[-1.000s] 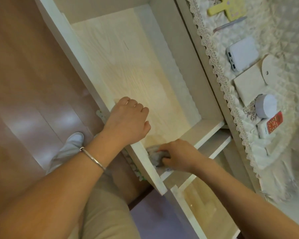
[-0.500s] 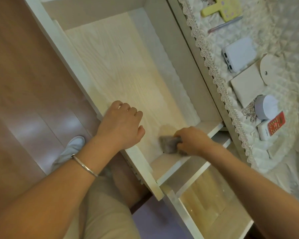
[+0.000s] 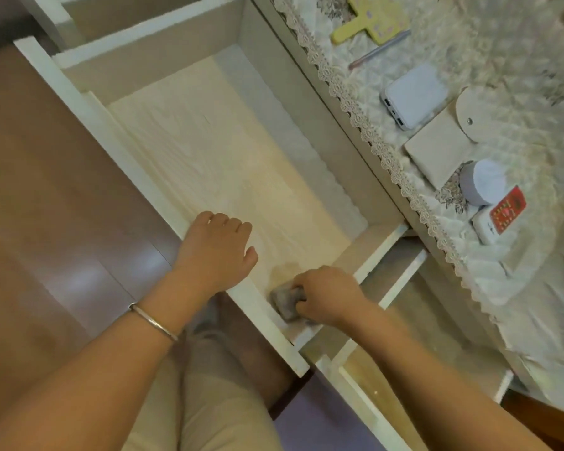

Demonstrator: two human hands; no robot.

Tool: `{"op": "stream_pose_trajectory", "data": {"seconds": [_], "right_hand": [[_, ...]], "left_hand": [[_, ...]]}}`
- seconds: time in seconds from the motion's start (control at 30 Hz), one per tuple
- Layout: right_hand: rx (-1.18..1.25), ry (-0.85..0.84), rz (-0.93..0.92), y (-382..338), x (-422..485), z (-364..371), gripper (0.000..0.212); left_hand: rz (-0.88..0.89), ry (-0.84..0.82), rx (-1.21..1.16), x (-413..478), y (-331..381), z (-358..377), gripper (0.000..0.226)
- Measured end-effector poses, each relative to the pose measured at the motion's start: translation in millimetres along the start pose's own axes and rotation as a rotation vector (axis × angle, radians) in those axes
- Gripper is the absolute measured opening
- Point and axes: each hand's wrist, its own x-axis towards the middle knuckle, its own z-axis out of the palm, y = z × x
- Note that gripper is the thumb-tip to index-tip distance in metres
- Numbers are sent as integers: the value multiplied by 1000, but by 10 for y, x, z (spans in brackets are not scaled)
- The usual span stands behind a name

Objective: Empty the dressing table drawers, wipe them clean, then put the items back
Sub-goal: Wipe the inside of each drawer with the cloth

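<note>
the lace-covered tabletop [image 3: 502, 288] lies to the right. the pulled-out drawer [image 3: 111, 131] shows a pale wood-grain floor. the left grip [image 3: 215, 252] curls over the drawer's front rim. the right grip [image 3: 329, 294] clamps a grey cloth [image 3: 285, 299] into the drawer's near corner.

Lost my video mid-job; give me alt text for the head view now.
The right hand grips a grey cloth in the front right corner of the pulled-out drawer, while the left hand holds the drawer's front edge. Beside it, on the lace-covered dressing table top, lie a power bank, a beige pouch and a round white jar.
</note>
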Motion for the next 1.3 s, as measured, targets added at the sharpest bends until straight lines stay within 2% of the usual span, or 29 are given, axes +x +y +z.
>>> {"op": "stream_pose_trajectory", "data": {"seconds": [0.17, 0.27, 0.4, 0.5, 0.57, 0.7, 0.87, 1.0, 1.17, 1.3], "right_hand": [[247, 195, 110, -237, -353, 162, 28], [619, 459, 196, -239, -612, 360, 38], [1299, 868, 353, -273, -907, 658, 28], [1535, 1065, 476, -258, -1104, 775, 26], [1619, 1134, 542, -218, -1241, 854, 25], [1702, 1209, 628, -93, -1546, 1039, 26], [1654, 1274, 777, 159, -1901, 1354, 30], [1624, 1281, 786, 482, -2069, 1647, 28], [1524, 1113, 639, 1085, -2007, 1904, 26], [1394, 842, 407, 1583, -1802, 1977, 29]], "left_hand": [[96, 1, 43, -205, -72, -76, 54], [162, 6, 52, -350, -153, -183, 54], [233, 36, 0, -427, -151, -393, 63], [293, 92, -24, -456, -24, -574, 64], [341, 127, -21, -479, 105, -697, 61], [449, 183, -5, -515, 400, -864, 61], [565, 203, 14, -530, 932, -904, 61], [629, 205, 17, -548, 1415, -755, 60], [537, 169, -5, -549, 1931, -366, 61], [402, 124, -20, -578, 2199, 9, 59]]}}
